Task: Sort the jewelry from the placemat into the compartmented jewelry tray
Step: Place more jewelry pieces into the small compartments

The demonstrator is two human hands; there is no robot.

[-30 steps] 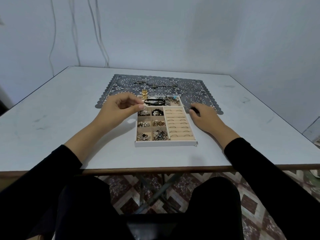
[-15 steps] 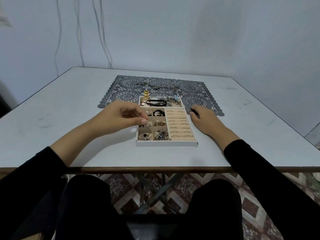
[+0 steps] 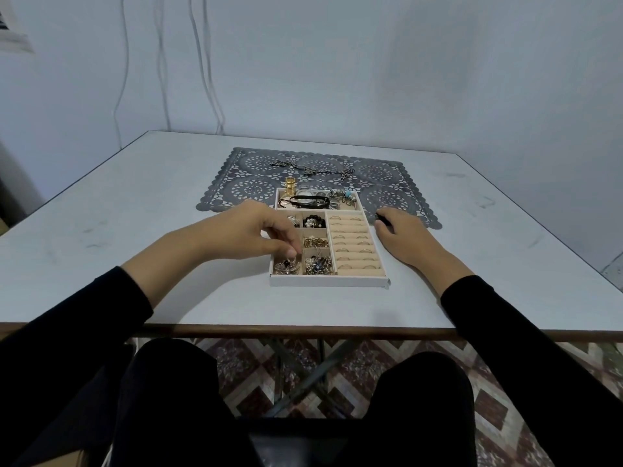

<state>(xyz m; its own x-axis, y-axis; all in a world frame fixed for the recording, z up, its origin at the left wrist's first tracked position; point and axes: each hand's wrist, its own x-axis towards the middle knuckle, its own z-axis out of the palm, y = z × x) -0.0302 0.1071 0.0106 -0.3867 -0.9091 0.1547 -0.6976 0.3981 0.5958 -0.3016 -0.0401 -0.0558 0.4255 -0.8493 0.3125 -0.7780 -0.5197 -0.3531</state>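
Trinket pinched in left grip hangs over tray's near-left compartment; right grip relaxed.

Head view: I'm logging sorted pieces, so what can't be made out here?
- Head view: left hand covers the middle-left compartment of the jewelry tray; whether its fingertips pinch a piece is too small to tell.
- Right hand: dark speck at its fingertips, too small to identify.
- Chains on the placemat: tangled, too small to count.

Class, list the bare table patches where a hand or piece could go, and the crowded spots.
Bare: table left of placemat and left hand; strip between tray and near table edge; table right of right hand. Crowded: tray compartments; chains on the placemat's far half.
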